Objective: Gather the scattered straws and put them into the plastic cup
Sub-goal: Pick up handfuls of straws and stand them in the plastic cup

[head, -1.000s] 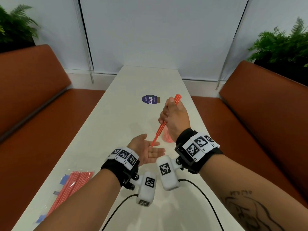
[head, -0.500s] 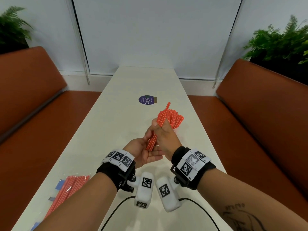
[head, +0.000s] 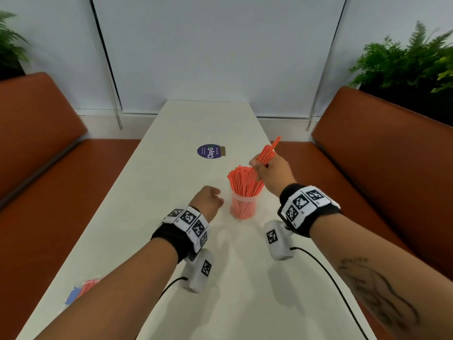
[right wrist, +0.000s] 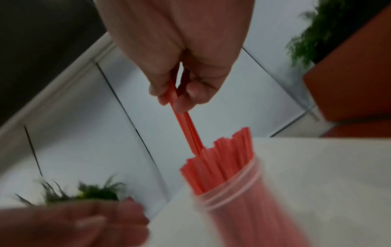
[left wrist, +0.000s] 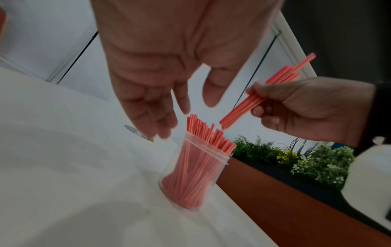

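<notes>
A clear plastic cup [head: 244,209] [left wrist: 191,177] [right wrist: 251,205] stands on the white table [head: 171,182], packed with upright red straws [head: 245,181]. My right hand [head: 270,174] [left wrist: 300,107] [right wrist: 180,66] hovers just above and right of the cup's mouth and pinches a small bundle of red straws [head: 268,152] [left wrist: 262,97] [right wrist: 186,132], tilted, lower ends at the tops of the straws in the cup. My left hand [head: 208,198] [left wrist: 160,83] floats left of the cup, fingers loosely curled, holding nothing.
A packet of red straws [head: 83,288] lies at the table's near left edge, partly behind my left forearm. A round purple sticker [head: 208,151] marks the table further back. Brown benches [head: 382,153] flank both sides, with plants [head: 407,60] behind.
My right hand carried the straw bundle out of my left palm, up and right to the cup's mouth. My left hand let go and turned palm down beside the cup.
</notes>
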Demonstrator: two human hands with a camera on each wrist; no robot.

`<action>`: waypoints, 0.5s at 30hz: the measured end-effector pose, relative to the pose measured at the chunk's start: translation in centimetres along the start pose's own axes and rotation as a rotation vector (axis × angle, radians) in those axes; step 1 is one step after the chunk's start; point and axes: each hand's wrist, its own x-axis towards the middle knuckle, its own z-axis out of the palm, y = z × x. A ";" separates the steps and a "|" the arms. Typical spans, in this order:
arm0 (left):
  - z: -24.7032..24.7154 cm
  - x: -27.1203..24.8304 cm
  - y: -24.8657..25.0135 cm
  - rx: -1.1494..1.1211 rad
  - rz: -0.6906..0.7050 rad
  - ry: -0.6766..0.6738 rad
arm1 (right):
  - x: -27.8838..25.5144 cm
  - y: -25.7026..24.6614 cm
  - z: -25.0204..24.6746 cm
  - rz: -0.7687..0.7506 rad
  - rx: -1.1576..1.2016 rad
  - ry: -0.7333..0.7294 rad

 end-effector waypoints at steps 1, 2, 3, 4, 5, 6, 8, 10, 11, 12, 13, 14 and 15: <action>0.1 0.5 0.1 0.033 0.031 0.051 | 0.6 0.4 0.2 0.019 -0.050 -0.041; 0.3 1.0 0.2 0.057 0.059 0.086 | 1.1 0.9 0.5 0.043 -0.101 -0.086; 0.5 1.5 0.3 0.070 0.082 0.103 | 1.4 1.3 1.0 0.064 -0.149 -0.125; 0.7 1.9 0.4 0.074 0.099 0.108 | 1.6 1.7 1.4 0.085 -0.191 -0.156; 0.9 2.3 0.5 0.078 0.109 0.110 | 1.7 2.0 1.7 0.099 -0.218 -0.181; 1.1 2.6 0.7 0.090 0.119 0.107 | 1.8 2.3 2.1 0.103 -0.239 -0.200; 1.5 3.0 0.8 0.125 0.151 0.095 | 1.7 2.7 2.4 0.092 -0.293 -0.221; 1.8 3.3 0.9 0.152 0.188 0.076 | 1.6 2.9 2.3 0.085 -0.300 -0.186; 1.9 3.4 1.0 0.171 0.209 0.064 | 1.6 3.1 2.0 0.080 -0.269 -0.146; 2.0 3.4 1.1 0.200 0.235 0.060 | 1.5 3.2 1.7 0.068 -0.237 -0.094; 2.1 3.5 1.4 0.241 0.269 0.061 | 1.5 3.4 1.5 0.039 -0.216 -0.035; 2.3 3.6 1.6 0.294 0.309 0.068 | 1.6 3.5 1.4 0.000 -0.212 0.020; 2.5 3.7 1.9 0.355 0.353 0.077 | 1.6 3.7 1.4 -0.046 -0.232 0.058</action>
